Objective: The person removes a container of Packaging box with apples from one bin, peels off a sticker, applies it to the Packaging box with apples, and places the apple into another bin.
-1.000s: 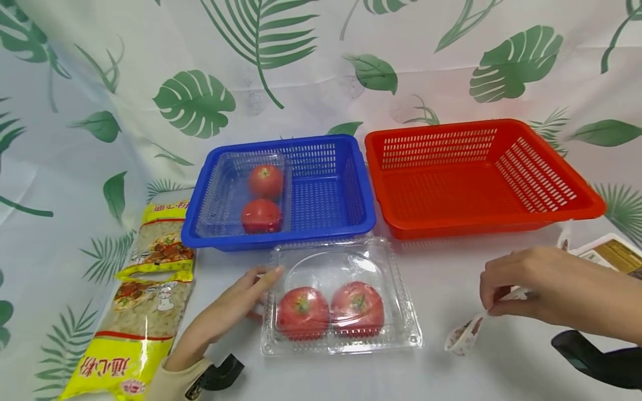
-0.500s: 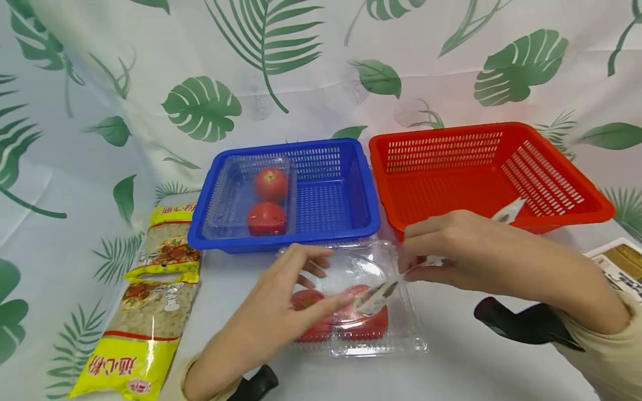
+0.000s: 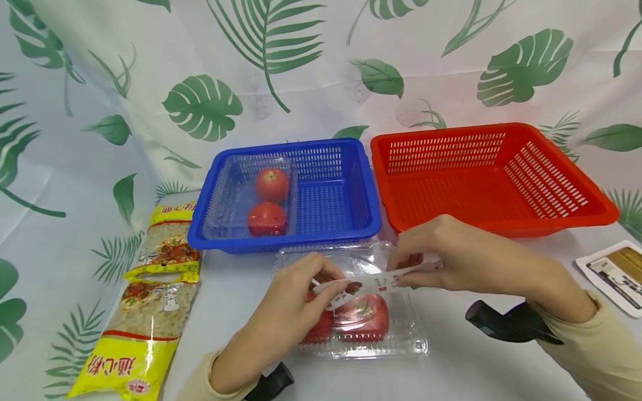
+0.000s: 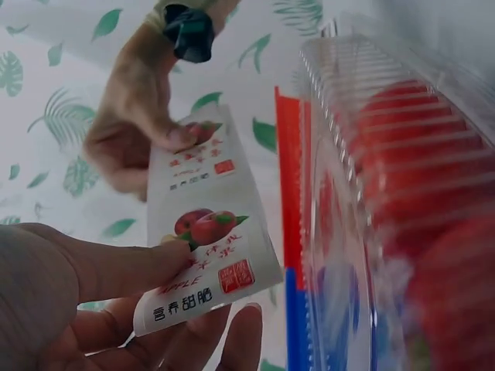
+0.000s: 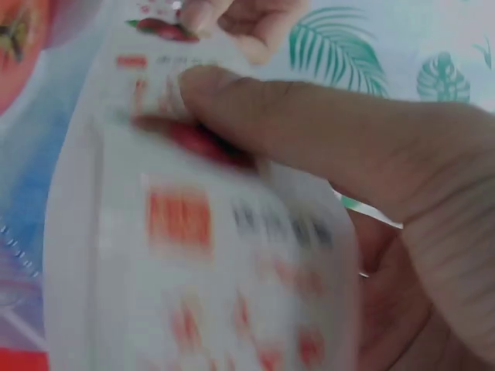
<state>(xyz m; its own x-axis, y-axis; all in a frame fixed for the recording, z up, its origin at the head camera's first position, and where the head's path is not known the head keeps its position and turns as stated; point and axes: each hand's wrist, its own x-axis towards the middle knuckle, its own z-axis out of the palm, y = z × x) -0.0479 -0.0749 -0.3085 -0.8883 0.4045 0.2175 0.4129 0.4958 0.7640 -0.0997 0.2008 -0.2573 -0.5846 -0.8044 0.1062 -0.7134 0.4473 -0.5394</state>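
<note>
A long white label strip (image 3: 368, 285), printed with red apples and lettering, stretches between both hands above a clear plastic clamshell box (image 3: 416, 346). My left hand (image 3: 288, 301) pinches its left end, thumb (image 4: 139, 267) on the printed face in the left wrist view. The right hand (image 3: 451, 256) grips the other end; in the right wrist view its thumb (image 5: 294, 127) presses on the print, and the strip's near part is blurred. Inside the closed clamshell sit two tomatoes (image 3: 368, 320), the left one partly hidden behind the left hand.
Behind the clamshell stands a blue basket (image 3: 331, 234), holding another clear box (image 3: 228, 200) with two tomatoes (image 3: 271, 184). Beside it is a red basket (image 3: 471, 225). Yellow macaroni bags (image 3: 140, 334) lie at the left, a flat white packet (image 3: 614, 275) at the right.
The right hand has brought the label strip leftward from the right side to over the clamshell. The left hand has left the clamshell's left edge and now pinches the strip's free end.
</note>
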